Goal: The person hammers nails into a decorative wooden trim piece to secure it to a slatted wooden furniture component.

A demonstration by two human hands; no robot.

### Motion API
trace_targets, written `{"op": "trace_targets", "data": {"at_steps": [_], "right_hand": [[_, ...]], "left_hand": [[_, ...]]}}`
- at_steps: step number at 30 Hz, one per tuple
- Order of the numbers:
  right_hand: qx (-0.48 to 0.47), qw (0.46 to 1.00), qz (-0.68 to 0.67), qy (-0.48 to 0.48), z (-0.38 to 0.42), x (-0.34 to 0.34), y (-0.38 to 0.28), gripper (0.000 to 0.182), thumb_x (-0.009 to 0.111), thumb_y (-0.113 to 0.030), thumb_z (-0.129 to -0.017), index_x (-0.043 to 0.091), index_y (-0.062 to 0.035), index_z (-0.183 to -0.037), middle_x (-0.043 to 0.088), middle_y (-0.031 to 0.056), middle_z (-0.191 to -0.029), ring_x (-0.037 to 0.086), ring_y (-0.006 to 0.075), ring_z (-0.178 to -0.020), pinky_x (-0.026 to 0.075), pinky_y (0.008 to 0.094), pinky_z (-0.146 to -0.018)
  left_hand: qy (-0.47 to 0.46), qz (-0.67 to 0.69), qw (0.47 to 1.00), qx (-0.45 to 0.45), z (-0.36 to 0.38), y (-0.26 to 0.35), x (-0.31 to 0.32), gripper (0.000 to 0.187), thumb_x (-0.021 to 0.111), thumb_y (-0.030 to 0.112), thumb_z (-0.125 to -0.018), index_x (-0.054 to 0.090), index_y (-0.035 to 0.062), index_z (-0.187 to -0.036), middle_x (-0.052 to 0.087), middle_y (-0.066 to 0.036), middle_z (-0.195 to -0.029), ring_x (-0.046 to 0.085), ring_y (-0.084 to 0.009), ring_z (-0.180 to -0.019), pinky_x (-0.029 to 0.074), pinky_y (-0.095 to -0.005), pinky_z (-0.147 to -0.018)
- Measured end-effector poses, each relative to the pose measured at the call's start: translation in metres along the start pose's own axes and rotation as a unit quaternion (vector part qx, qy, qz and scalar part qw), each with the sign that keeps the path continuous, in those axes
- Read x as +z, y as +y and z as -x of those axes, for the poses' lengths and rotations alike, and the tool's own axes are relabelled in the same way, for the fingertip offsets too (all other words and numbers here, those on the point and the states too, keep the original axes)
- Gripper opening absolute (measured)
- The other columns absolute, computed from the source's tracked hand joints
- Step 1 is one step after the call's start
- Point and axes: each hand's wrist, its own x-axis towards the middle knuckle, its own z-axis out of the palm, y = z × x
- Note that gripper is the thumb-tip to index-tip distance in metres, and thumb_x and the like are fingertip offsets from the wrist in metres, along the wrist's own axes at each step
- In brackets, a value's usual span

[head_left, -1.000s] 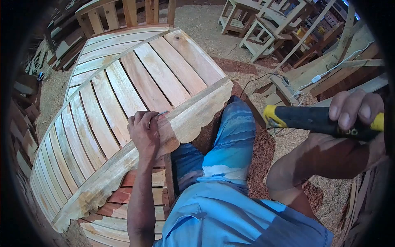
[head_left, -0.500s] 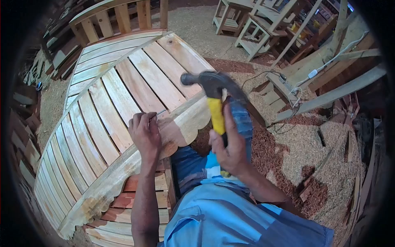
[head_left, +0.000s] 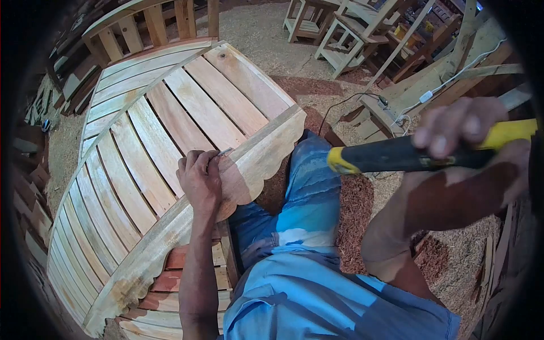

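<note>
My left hand [head_left: 199,180] rests on the scalloped rail [head_left: 187,224] of the slatted panel [head_left: 153,136], fingers curled tight, pinching a nail [head_left: 225,152] between thumb and fingertips. The nail stands tilted at the rail's upper edge, its head up and to the right of my knuckles, its point touching the wood.

My right hand [head_left: 473,141] is up near the right edge of the view, close to the camera and blurred, closed round the handle of the hammer [head_left: 396,156]. The handle is black with yellow at the grip and a yellow band at its left end; it lies nearly level, pointing left. I cannot see the hammer's head. The hammer is well apart from the nail, off to the right over my knee [head_left: 311,170] in blue-patterned cloth.

The panel curves away from me, pale slats side by side, with the rail across its near edge. Sawdust [head_left: 453,249] covers the floor to my right. A cable [head_left: 351,102] runs across it toward planks [head_left: 453,73], and unfinished chairs [head_left: 345,34] stand at the back.
</note>
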Motion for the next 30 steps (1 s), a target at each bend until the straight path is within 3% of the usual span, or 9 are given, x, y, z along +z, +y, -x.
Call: {"op": "trace_targets", "data": {"at_steps": [3, 6, 9, 10, 15, 17, 19, 22, 30], "right_hand": [[0.085, 0.986, 0.102, -0.103, 0.073, 0.029, 0.051, 0.080, 0.060, -0.007, -0.108, 0.022, -0.0172, -0.177, 0.071, 0.0290, -0.117, 0.073, 0.0391, -0.082, 0.059, 0.0444, -0.072], [0.292, 0.869, 0.219, -0.335, 0.152, 0.057, 0.083, 0.082, 0.060, -0.005, -0.107, 0.022, -0.0207, -0.178, 0.074, 0.0294, -0.108, 0.072, 0.0425, -0.076, 0.058, 0.0472, -0.069], [0.289, 0.933, 0.134, -0.165, 0.171, 0.072, 0.078, 0.080, 0.059, -0.005, -0.108, 0.024, -0.0203, -0.178, 0.071, 0.0347, -0.125, 0.073, 0.0484, -0.086, 0.059, 0.0448, -0.073], [0.374, 0.895, 0.138, -0.200, 0.157, 0.062, 0.068, 0.081, 0.059, -0.006, -0.109, 0.019, -0.0186, -0.179, 0.067, 0.0345, -0.139, 0.078, 0.0437, -0.092, 0.060, 0.0453, -0.076], [0.191, 0.953, 0.206, -0.112, 0.066, 0.033, 0.010, 0.079, 0.057, -0.011, -0.113, 0.014, -0.0099, -0.179, 0.069, 0.0277, -0.140, 0.076, 0.0284, -0.085, 0.061, 0.0412, -0.074], [0.114, 0.978, 0.171, -0.039, 0.041, 0.018, 0.007, 0.070, 0.058, -0.017, -0.114, 0.024, -0.0054, -0.174, 0.071, 0.0224, -0.126, 0.073, 0.0223, -0.081, 0.061, 0.0378, -0.070], [0.122, 0.987, 0.103, -0.001, 0.021, -0.017, 0.003, 0.049, 0.061, -0.027, -0.115, 0.047, -0.0011, -0.155, 0.072, 0.0166, -0.106, 0.072, 0.0195, -0.077, 0.060, 0.0353, -0.064], [0.092, 0.994, 0.045, 0.041, -0.004, -0.046, -0.006, 0.047, 0.060, -0.028, -0.115, 0.049, -0.0012, -0.152, 0.071, 0.0166, -0.104, 0.072, 0.0208, -0.075, 0.060, 0.0368, -0.063], [-0.020, 0.999, -0.004, 0.040, -0.037, -0.035, -0.022, 0.042, 0.059, -0.031, -0.114, 0.052, -0.0015, -0.143, 0.070, 0.0164, -0.098, 0.070, 0.0244, -0.069, 0.060, 0.0406, -0.060]], "left_hand": [[0.000, 0.004, 1.000, 0.000, 0.001, 0.000, -0.002, 0.010, 0.081, 0.014, -0.092, 0.085, 0.0144, -0.102, 0.071, -0.004, -0.102, 0.063, -0.0295, -0.103, 0.048, -0.0441, -0.098], [0.007, 0.000, 1.000, 0.010, -0.003, 0.002, -0.002, 0.010, 0.079, 0.013, -0.093, 0.083, 0.0122, -0.103, 0.071, -0.005, -0.102, 0.063, -0.0298, -0.103, 0.048, -0.0442, -0.097], [0.029, -0.006, 0.999, 0.036, -0.007, 0.003, -0.005, 0.011, 0.077, 0.012, -0.095, 0.082, 0.0080, -0.105, 0.072, -0.007, -0.103, 0.063, -0.0304, -0.103, 0.048, -0.0444, -0.097], [0.047, -0.005, 0.998, 0.031, -0.008, 0.004, -0.002, 0.011, 0.077, 0.012, -0.096, 0.081, 0.0073, -0.105, 0.071, -0.008, -0.103, 0.063, -0.0307, -0.102, 0.049, -0.0445, -0.096], [0.024, 0.058, 0.998, 0.014, -0.013, 0.004, 0.008, 0.009, 0.078, 0.012, -0.094, 0.082, 0.0113, -0.102, 0.071, -0.008, -0.103, 0.064, -0.0308, -0.103, 0.048, -0.0450, -0.095], [0.001, 0.056, 0.998, 0.009, -0.016, 0.001, 0.014, 0.009, 0.078, 0.013, -0.094, 0.083, 0.0115, -0.102, 0.072, -0.007, -0.103, 0.064, -0.0304, -0.104, 0.048, -0.0451, -0.096], [-0.005, 0.033, 0.999, 0.009, -0.016, 0.004, 0.015, 0.011, 0.079, 0.014, -0.094, 0.083, 0.0123, -0.103, 0.072, -0.006, -0.103, 0.064, -0.0299, -0.104, 0.048, -0.0449, -0.097], [-0.012, 0.012, 1.000, 0.013, -0.014, 0.004, 0.016, 0.012, 0.080, 0.017, -0.094, 0.085, 0.0141, -0.104, 0.073, -0.004, -0.103, 0.063, -0.0291, -0.104, 0.048, -0.0444, -0.098], [-0.023, 0.002, 1.000, 0.016, -0.016, 0.006, 0.015, 0.012, 0.081, 0.020, -0.093, 0.086, 0.0169, -0.104, 0.073, -0.001, -0.103, 0.063, -0.0284, -0.105, 0.048, -0.0440, -0.100]]}}
